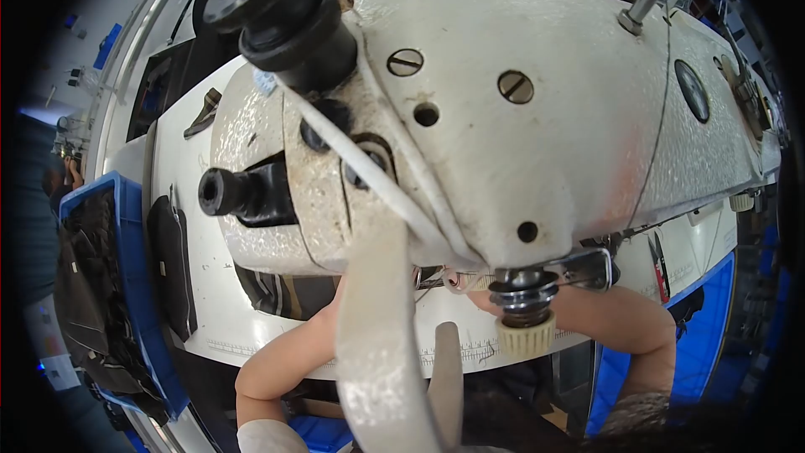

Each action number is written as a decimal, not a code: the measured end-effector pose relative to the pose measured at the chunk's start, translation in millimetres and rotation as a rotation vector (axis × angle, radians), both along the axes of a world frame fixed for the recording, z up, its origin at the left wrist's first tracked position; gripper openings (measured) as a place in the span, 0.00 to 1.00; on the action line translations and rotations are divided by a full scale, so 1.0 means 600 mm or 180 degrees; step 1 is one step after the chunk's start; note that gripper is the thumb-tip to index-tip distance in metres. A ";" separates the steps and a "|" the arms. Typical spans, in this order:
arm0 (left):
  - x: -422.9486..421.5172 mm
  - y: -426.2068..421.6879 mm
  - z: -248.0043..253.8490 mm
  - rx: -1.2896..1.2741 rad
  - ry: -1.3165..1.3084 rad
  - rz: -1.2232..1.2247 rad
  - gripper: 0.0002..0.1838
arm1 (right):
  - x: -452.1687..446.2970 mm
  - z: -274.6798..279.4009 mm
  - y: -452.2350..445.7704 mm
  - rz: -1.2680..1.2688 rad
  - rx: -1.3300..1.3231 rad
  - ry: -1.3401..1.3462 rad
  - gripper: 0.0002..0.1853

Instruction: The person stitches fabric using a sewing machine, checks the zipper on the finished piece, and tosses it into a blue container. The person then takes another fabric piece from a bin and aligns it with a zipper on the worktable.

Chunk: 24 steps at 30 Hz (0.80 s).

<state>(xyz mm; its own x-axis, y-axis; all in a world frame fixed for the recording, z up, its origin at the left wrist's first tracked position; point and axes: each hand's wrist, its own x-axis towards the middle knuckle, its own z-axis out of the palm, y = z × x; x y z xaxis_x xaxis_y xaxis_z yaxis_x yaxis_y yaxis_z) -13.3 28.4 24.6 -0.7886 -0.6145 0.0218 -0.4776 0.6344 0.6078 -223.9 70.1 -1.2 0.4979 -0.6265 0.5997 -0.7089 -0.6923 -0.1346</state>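
Note:
A large cream sewing machine head [570, 101] fills the middle of the view and covers both of my hands. My left forearm reaches in from the lower left and passes behind the machine's curved lever [377, 344]. From the lower right my right forearm goes in behind the tension knob [527, 335]. Dark fabric with a striped edge [310, 294] lies on the white table [214, 285] beside my left forearm. What my fingers hold or touch is hidden.
A blue crate [138, 285] full of dark pieces stands at the left, near a dark fabric piece [172, 264] on the table. Red-handled scissors [661, 268] lie at the right. A blue bin [704, 335] is below the right edge. Another person's hand [75, 174] shows far left.

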 end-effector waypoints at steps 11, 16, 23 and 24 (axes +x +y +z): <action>-0.005 -0.001 -0.026 -0.0503 0.0448 0.0226 0.21 | 0.002 -0.018 0.000 0.0265 0.0056 0.0542 0.08; -0.006 -0.022 -0.035 -0.1587 0.0274 0.0098 0.21 | -0.001 -0.020 -0.010 0.0240 0.0381 0.0534 0.09; 0.007 -0.029 -0.074 -0.1327 0.0500 0.0015 0.20 | 0.000 -0.024 -0.013 0.0325 0.0400 0.0338 0.09; 0.009 -0.030 -0.084 -0.1281 0.0533 -0.0018 0.19 | -0.001 -0.024 -0.014 0.0351 0.0429 0.0334 0.09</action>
<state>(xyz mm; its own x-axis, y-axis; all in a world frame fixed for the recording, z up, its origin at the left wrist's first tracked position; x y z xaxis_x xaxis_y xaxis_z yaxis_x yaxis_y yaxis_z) -8.2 10.1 -26.0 -0.7571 -0.5266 0.3865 -0.3893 0.8389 0.3803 -224.4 61.9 -15.7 0.6234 -0.6358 0.4552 -0.6448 -0.7473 -0.1607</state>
